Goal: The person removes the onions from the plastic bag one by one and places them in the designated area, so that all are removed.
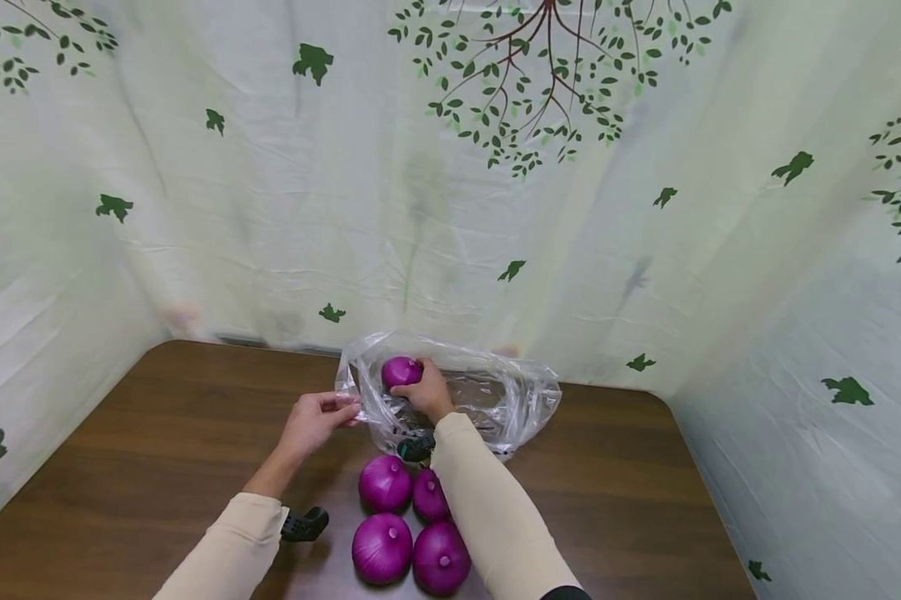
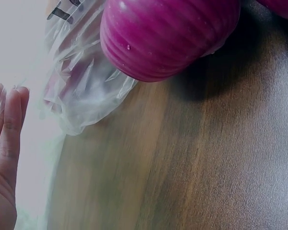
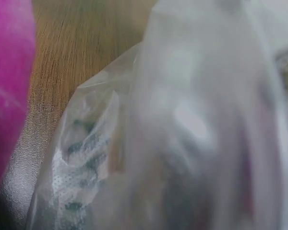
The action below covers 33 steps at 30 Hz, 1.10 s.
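Observation:
A clear plastic bag (image 1: 525, 392) lies with its mouth spread near the table's far edge. My right hand (image 1: 429, 393) grips a purple onion (image 1: 400, 372) at the bag's opening, toward its left side. With thumb and fingers my left hand (image 1: 318, 423) pinches the bag's left rim; in the left wrist view those fingers (image 2: 9, 124) show at the left edge. Nearer me several more onions (image 1: 382, 548) sit grouped on the table, one partly covered by the right sleeve. In the right wrist view the bag (image 3: 192, 120) fills most of the picture and hides the right hand.
The brown wooden table (image 1: 608, 483) has rounded far corners. A pale curtain (image 1: 270, 208) printed with green leaves and branches stands behind it and along both sides. Dark wrist straps and mounts (image 1: 305, 524) sit at the sleeves.

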Each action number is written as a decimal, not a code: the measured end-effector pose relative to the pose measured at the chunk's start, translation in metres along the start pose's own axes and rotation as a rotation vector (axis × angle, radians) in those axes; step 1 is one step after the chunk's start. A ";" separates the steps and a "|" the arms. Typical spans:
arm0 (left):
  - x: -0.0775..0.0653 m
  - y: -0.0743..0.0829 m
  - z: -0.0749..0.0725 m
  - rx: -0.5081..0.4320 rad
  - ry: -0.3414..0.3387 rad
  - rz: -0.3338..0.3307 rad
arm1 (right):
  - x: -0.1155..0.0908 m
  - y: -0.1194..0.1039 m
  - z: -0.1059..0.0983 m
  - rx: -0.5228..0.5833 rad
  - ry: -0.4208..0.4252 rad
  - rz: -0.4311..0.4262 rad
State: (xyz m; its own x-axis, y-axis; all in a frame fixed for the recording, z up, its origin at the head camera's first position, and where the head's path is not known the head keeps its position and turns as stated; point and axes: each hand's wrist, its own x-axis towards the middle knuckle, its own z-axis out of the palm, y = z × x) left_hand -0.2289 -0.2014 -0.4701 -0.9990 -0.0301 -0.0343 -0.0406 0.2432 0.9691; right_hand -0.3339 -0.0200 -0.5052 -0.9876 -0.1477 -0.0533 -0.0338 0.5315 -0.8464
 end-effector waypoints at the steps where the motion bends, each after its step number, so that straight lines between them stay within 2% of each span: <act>1: 0.000 0.000 0.000 0.000 0.000 -0.001 | 0.000 0.000 -0.001 0.005 0.002 0.001; 7: 0.000 0.001 0.001 0.002 0.003 0.004 | 0.000 -0.003 -0.005 0.031 0.005 0.017; 11: -0.002 -0.001 -0.001 0.001 0.007 0.002 | -0.001 -0.004 -0.008 0.041 -0.023 0.043; 19: -0.002 0.000 -0.001 -0.023 -0.002 0.010 | -0.007 -0.013 -0.023 0.042 -0.059 0.010; 24: -0.002 0.002 0.000 -0.015 0.002 -0.008 | -0.014 -0.018 -0.030 0.061 -0.072 -0.002; 33: 0.000 0.003 0.002 0.001 -0.006 0.011 | -0.027 -0.023 -0.042 0.076 -0.079 -0.026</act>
State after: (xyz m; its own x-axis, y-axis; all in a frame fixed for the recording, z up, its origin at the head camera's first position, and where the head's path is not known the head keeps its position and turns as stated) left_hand -0.2294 -0.1988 -0.4672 -0.9994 -0.0216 -0.0254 -0.0299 0.2449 0.9691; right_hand -0.3125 0.0067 -0.4618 -0.9713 -0.2271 -0.0701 -0.0442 0.4624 -0.8856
